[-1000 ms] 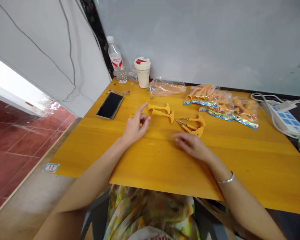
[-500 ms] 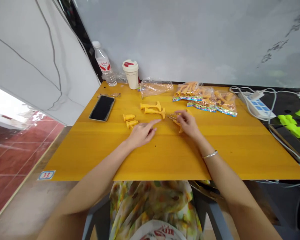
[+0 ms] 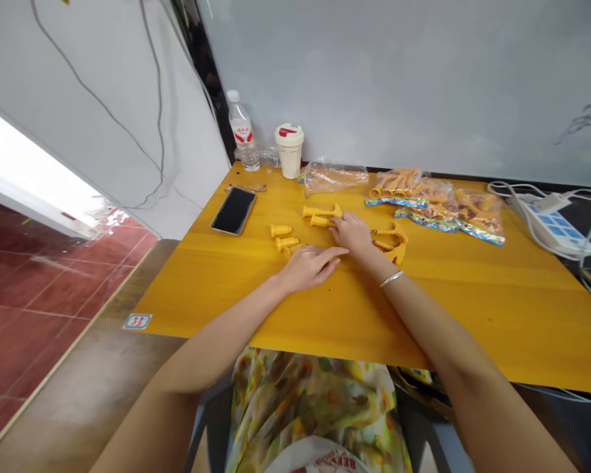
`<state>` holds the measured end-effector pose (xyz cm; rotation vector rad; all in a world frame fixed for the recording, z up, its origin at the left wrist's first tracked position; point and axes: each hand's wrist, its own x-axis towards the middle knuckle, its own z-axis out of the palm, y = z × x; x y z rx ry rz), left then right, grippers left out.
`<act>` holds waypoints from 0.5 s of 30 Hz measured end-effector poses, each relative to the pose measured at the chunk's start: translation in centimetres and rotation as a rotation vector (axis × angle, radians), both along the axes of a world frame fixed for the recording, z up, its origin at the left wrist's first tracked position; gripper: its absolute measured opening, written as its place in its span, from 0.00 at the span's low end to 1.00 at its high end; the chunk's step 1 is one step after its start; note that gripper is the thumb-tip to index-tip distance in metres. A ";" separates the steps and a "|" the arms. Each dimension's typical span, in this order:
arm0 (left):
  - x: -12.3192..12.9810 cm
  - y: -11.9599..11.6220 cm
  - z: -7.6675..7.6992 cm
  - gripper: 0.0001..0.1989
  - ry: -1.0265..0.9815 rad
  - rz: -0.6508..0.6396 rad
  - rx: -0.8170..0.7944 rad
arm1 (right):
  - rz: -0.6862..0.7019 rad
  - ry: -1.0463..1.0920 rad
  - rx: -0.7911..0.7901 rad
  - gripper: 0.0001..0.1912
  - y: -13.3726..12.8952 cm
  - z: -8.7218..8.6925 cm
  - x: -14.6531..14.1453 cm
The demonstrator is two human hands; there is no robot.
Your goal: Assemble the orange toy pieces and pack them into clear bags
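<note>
My left hand rests on the orange table, index finger stretched out to the right, holding nothing. Just behind it lie short yellow handle pieces. My right hand reaches over a yellow T-shaped piece, its fingers closed at that piece's right part, which they cover. Right behind that, another yellow T-shaped piece lies on the table. To the right of my right hand are yellow curved pieces with dark, thin parts beside them, partly hidden by the hand and wrist.
A phone lies at the left, with a water bottle and a lidded cup behind. An open clear bag lies mid-back. Filled bags and a power strip are farther right.
My right hand has moved left from the curved pieces to the T-shaped piece. My left hand stays near the short pieces, finger still out. The camera view has turned left.
</note>
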<state>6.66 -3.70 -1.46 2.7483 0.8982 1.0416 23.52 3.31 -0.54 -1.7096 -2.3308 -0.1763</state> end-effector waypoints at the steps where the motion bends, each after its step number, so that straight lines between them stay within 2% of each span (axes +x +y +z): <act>1: -0.1 0.1 0.2 0.16 -0.002 -0.001 -0.001 | -0.009 -0.005 0.002 0.13 0.1 -0.2 0.0; 5: -0.5 0.0 1.1 0.17 0.021 0.059 0.031 | 0.081 -0.028 0.114 0.12 -1.5 0.1 0.6; 8: -0.3 -0.6 1.7 0.20 0.033 0.236 0.071 | 0.187 -0.107 0.276 0.13 -4.9 1.5 1.5; 10: 0.3 -1.2 1.6 0.25 0.081 0.296 0.052 | 0.243 -0.185 0.340 0.12 -7.5 2.4 2.3; 12: 1.0 -1.7 1.3 0.29 0.180 0.252 -0.001 | 0.290 -0.222 0.376 0.11 -9.7 2.9 2.9; 15: 1.8 -2.0 0.8 0.27 0.282 0.189 -0.142 | 0.371 -0.158 0.384 0.07 -11.6 2.7 4.0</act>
